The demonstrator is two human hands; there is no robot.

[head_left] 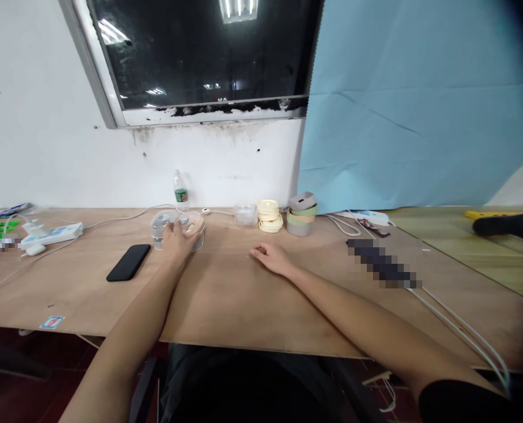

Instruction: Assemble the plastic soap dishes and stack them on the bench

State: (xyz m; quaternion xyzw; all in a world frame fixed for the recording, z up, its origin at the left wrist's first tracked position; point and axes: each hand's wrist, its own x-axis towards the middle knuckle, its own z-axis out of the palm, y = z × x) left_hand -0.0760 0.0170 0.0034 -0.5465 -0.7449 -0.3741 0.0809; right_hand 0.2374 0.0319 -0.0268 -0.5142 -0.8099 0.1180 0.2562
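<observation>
Your left hand (175, 242) is on round clear tub (193, 238) with tan lid, center of frame, fingers (183, 227) spread over top, can't tell if gripping. Grey-lidded tub (159, 230) just beside. Right hand (272, 259) rests empty on desk (226, 294), fingers loosely curled.

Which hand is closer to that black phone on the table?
The left hand is nearer: it is on a clear plastic container to the phone's right. The right hand lies farther right on the wooden tabletop, well away from the black phone.
</observation>
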